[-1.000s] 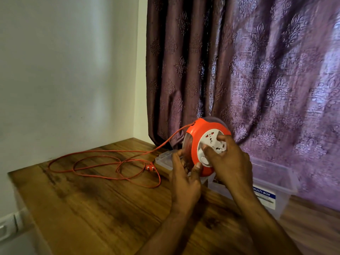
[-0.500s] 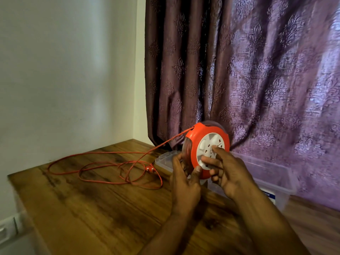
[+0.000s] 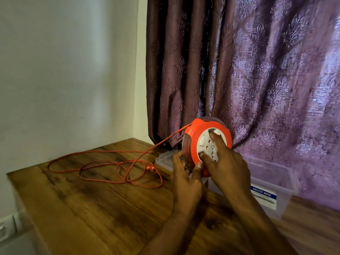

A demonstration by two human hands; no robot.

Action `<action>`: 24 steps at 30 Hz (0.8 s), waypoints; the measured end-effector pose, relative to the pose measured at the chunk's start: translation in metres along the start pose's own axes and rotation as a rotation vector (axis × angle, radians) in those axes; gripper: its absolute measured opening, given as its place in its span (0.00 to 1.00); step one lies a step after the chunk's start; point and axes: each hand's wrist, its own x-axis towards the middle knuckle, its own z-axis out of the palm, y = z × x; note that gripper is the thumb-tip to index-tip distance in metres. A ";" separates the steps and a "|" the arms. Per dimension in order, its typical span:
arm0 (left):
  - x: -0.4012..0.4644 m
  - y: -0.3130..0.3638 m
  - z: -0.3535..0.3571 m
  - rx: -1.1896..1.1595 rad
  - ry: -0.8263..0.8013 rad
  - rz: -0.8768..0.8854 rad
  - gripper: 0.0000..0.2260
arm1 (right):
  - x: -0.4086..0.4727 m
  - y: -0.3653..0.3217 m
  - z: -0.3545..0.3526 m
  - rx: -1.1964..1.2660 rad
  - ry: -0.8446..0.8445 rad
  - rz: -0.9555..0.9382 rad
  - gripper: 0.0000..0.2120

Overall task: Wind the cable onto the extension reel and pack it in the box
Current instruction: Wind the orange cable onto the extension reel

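Reel [image 3: 206,144] upright – gripped between both hands.

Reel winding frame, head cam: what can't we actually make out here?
- How much cable is wound on the reel: side-on drum, left hand covers it.
- Reel's lower face: hidden by the right hand.
- Box interior: hands and reel in front.
- Small print on the box label: too small.
- Wall socket: cut by the left edge.
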 end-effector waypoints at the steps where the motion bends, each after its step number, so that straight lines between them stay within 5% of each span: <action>1: 0.000 0.001 0.000 0.005 0.001 0.008 0.16 | 0.001 0.001 0.000 0.005 0.030 0.025 0.30; 4: 0.000 0.002 -0.001 0.013 0.007 0.024 0.17 | 0.005 0.005 0.001 0.110 0.050 0.134 0.31; 10: 0.000 0.005 -0.004 -0.005 0.012 0.039 0.20 | 0.009 -0.001 0.006 0.836 -0.036 0.391 0.25; 14: 0.000 0.006 -0.003 0.003 -0.024 0.040 0.23 | 0.009 -0.004 0.007 1.033 -0.075 0.537 0.22; 21: 0.004 0.005 -0.006 -0.016 0.020 0.024 0.21 | 0.008 -0.006 0.003 0.977 -0.107 0.477 0.16; 24: 0.007 0.004 -0.007 -0.029 0.055 0.018 0.21 | 0.005 -0.007 0.001 0.600 0.020 0.314 0.19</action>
